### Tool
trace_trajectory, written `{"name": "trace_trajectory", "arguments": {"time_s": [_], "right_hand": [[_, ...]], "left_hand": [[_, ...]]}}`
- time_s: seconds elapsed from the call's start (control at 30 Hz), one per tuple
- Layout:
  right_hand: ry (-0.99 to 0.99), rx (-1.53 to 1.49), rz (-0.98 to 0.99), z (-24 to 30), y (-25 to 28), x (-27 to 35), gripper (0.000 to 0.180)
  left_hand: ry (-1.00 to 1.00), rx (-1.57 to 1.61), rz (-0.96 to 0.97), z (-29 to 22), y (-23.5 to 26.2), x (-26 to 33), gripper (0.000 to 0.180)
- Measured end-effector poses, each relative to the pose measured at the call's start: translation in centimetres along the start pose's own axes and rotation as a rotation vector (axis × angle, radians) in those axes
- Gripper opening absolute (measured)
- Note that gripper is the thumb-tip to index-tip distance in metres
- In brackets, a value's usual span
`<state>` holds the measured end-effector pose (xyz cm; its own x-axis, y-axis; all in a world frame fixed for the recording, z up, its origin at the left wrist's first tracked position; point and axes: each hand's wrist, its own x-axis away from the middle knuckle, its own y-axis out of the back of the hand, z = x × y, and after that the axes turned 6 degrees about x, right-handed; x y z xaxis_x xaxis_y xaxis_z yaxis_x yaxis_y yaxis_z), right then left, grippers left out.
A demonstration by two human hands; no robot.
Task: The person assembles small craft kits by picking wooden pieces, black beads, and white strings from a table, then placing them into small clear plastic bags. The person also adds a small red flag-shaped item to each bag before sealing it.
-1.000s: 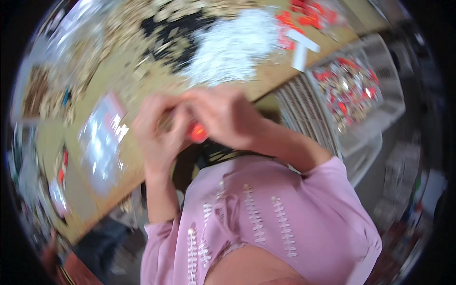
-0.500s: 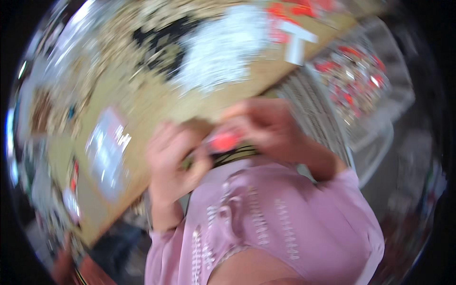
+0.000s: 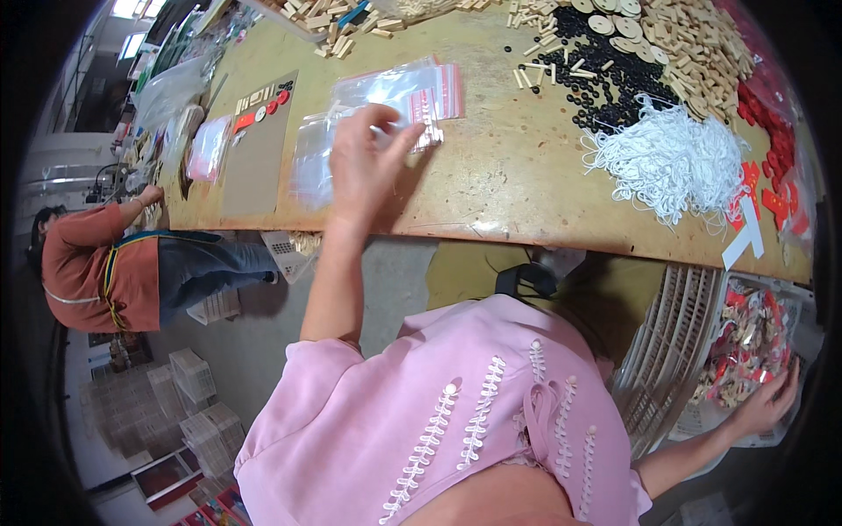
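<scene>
My left hand (image 3: 361, 167) is over the table, its thumb and bent fingers pinching the edge of a clear zip bag (image 3: 427, 118) with a pinkish-red top strip. Under and around it lie more flat clear zip bags (image 3: 311, 162), overlapping in a loose stack. Far to the right and lower, my right hand (image 3: 765, 405) is stretched out with its fingers apart, holding nothing that I can see. It is at the side of a pale bin (image 3: 794, 307) filled with clear packets (image 3: 744, 346) of red and wooden pieces.
Black beads (image 3: 605, 101), wooden pieces (image 3: 702, 66), white cords (image 3: 671, 162) and red pieces (image 3: 772, 145) lie in heaps on the table (image 3: 500, 175). A brown board (image 3: 259, 167) bears sample parts. A co-worker (image 3: 105, 263) stands at the left; crates (image 3: 197, 377) stand behind.
The view has swung and sharpened. My hands, earlier together at my lap around something red, are now far apart: left on the zip bags, right at the bin. The red thing is out of my hands.
</scene>
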<state>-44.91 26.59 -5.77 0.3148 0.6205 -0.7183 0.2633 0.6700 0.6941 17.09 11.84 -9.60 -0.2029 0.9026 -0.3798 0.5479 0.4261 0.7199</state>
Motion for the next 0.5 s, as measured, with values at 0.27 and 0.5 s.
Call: {"name": "trace_trajectory", "arguments": {"time_s": [0.27, 0.5], "right_hand": [[0.073, -0.923, 0.472, 21.0, -3.3, 2.7, 0.022], [0.266, -1.390, 1.083, 34.4, -1.7, 3.8, 0.022]], "left_hand": [[0.211, 0.171, 0.064, 6.7, 0.5, -0.4, 0.020], [-0.259, -0.004, -0.105, 1.5, 1.7, 1.1, 0.007]]}}
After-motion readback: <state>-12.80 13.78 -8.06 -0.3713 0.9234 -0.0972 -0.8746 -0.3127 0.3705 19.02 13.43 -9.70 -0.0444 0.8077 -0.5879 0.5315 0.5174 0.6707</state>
